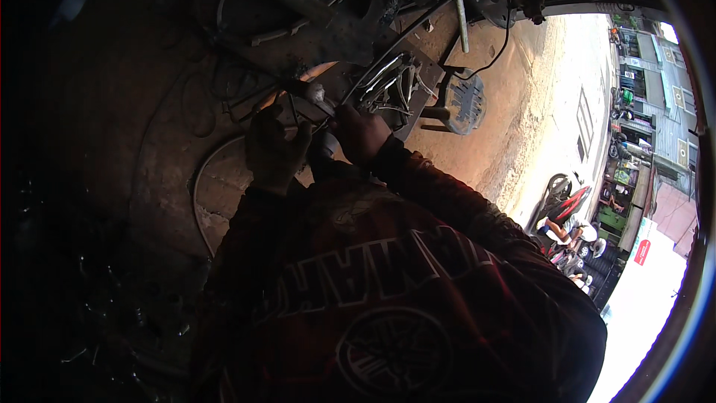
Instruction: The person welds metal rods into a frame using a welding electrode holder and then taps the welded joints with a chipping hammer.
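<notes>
My right hand (360, 133) is closed around a short tool with a pale metal part (322, 100). The tool's dark end points up and to the left, and its exact kind is lost in shadow. My left hand (276, 153), in a dark glove, is beside it on the left. Its thumb and fingers stand apart with a gap between them, and its fingertips are close to thin dark rods. Just above both hands, a curved tan strip (319, 71) catches the light. A dark rounded object (325, 143) shows between my wrists.
A dark tray (418, 75) of metal tools lies beyond my right hand, near a worn plastic stool (464, 104). Dark machinery (298, 7) hangs over the top. A cable (198, 194) curves along the floor at left. A bright street with people and motorbikes (570, 201) lies right.
</notes>
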`<act>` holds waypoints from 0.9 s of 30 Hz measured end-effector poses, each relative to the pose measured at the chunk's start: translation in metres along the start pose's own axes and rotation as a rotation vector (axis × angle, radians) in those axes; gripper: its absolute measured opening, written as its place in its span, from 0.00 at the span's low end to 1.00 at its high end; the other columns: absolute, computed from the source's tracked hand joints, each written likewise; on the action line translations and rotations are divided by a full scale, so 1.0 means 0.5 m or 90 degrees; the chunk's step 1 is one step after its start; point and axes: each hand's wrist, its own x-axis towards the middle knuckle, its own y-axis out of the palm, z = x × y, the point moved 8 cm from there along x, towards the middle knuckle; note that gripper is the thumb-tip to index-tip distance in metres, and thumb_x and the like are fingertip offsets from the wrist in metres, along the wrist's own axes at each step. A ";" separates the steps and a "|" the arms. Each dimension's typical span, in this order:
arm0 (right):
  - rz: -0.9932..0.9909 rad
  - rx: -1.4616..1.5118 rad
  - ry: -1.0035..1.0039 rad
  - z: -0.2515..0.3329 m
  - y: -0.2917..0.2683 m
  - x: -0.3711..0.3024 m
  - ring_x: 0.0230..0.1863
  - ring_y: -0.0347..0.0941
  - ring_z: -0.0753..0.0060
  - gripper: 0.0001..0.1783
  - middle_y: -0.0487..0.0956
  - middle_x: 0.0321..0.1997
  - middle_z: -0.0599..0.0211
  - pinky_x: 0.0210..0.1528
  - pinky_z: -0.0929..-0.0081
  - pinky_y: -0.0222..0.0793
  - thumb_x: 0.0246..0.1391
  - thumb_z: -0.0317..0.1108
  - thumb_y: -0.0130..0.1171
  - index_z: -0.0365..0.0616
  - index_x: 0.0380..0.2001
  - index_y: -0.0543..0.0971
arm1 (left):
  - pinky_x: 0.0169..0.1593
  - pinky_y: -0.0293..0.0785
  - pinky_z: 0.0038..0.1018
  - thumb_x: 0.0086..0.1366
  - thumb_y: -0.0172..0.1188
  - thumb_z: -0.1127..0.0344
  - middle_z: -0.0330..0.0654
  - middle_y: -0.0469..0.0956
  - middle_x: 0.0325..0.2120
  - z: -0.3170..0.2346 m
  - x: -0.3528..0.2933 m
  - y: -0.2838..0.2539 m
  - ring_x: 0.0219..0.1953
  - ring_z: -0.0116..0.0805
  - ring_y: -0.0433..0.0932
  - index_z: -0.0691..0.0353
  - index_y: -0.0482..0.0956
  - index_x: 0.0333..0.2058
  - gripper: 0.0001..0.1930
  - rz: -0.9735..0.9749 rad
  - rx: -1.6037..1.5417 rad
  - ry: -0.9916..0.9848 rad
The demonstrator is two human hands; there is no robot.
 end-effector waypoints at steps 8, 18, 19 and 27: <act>-0.051 0.011 -0.130 0.018 -0.003 0.012 0.24 0.76 0.49 0.12 0.77 0.24 0.52 0.24 0.57 0.70 0.53 0.37 0.58 0.42 0.36 0.72 | 0.37 0.73 0.36 0.48 0.70 0.51 0.40 0.72 0.28 0.018 -0.002 0.012 0.30 0.38 0.74 0.62 0.72 0.44 0.29 0.023 -0.003 -0.041; -0.113 0.044 -0.101 0.038 -0.051 0.015 0.30 0.76 0.48 0.11 0.76 0.30 0.53 0.28 0.61 0.71 0.58 0.34 0.55 0.39 0.41 0.75 | 0.39 0.73 0.34 0.50 0.69 0.53 0.43 0.72 0.39 0.023 -0.011 0.020 0.37 0.39 0.74 0.62 0.70 0.50 0.31 0.003 0.002 0.025; -0.151 0.065 -0.037 0.029 -0.073 0.026 0.30 0.76 0.46 0.12 0.76 0.30 0.52 0.29 0.60 0.71 0.59 0.35 0.53 0.39 0.41 0.74 | 0.39 0.73 0.34 0.50 0.69 0.53 0.44 0.72 0.39 0.011 -0.005 0.009 0.37 0.39 0.74 0.62 0.70 0.50 0.32 -0.032 0.020 0.059; -0.288 -0.242 -0.014 -0.067 -0.255 0.323 0.41 0.77 0.50 0.18 0.80 0.41 0.52 0.40 0.57 0.74 0.61 0.44 0.46 0.42 0.43 0.76 | 0.40 0.74 0.38 0.51 0.68 0.53 0.43 0.74 0.35 -0.005 -0.003 0.008 0.37 0.41 0.76 0.63 0.70 0.50 0.31 0.010 0.002 0.006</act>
